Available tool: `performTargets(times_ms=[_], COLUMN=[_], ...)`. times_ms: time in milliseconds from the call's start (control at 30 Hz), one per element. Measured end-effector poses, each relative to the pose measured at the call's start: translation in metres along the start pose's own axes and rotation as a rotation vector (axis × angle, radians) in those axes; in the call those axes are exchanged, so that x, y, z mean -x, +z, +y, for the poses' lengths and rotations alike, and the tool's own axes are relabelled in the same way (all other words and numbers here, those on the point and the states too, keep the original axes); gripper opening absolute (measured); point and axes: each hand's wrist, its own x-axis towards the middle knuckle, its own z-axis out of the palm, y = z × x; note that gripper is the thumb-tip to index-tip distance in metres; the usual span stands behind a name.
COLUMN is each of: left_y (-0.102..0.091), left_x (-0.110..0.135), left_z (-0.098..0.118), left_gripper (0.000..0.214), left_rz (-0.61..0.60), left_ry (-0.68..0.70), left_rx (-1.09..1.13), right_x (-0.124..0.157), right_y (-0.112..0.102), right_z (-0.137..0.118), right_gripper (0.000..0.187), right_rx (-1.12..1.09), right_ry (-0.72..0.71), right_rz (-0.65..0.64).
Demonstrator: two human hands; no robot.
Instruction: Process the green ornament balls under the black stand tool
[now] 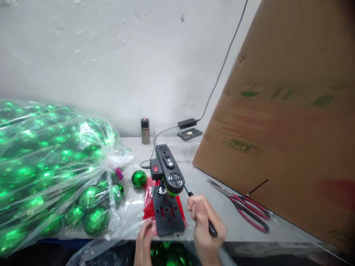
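A small black bench machine (169,168) stands on the table, with round vents, a red switch and a slotted black base plate (169,225) over red material (149,210). My right hand (206,225) is closed round the black-gripped lever (213,229), whose metal rod runs up to the machine's head. Beside the plate's front left corner is my left hand (144,240), its fingers stretched out and slightly bent; whether they touch the plate is unclear. One shiny green faceted ball (139,178) lies left of the machine. More green balls (169,255) show below the table edge between my hands.
A large clear bag (55,147) of green balls fills the left side, with several balls near its mouth. Red-and-black scissors (244,207) lie right, before a big cardboard box (277,122). Behind stand a small bottle (145,131), power adapter (187,123) and dark phone-like slab (190,134).
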Motion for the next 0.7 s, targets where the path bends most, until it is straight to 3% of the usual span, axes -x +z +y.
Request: performTargets(times_ms=[100,167,267,433,700], left_y=[-0.004,0.002,0.021,0.038,0.0], left_x=[-0.091,-0.149,-0.196,-0.19,-0.131], left_z=[-0.008,-0.016,-0.03,-0.037,-0.008], left_gripper=[0.047,0.052,0.066,0.072,0.08], left_rz=[0.044,-0.018,-0.102,-0.089,0.013], left_ry=[-0.153,-0.323,-0.507,-0.539,-0.454], left_rx=[-0.047,-0.148,-0.206,-0.146,0.139], right_x=[0.001,0.002,0.004,0.006,0.007], right_y=[0.002,0.0,-0.003,-0.005,-0.006], right_z=[-0.001,-0.001,0.0,0.003,0.002], right_gripper=[0.042,0.04,0.037,0.037,0.039], right_rx=[-0.003,-0.001,0.007,-0.011,0.019], right_ry=[0.022,0.031,0.027,0.013,-0.004], right_rz=[0.019,-0.006,-0.039,-0.031,-0.046])
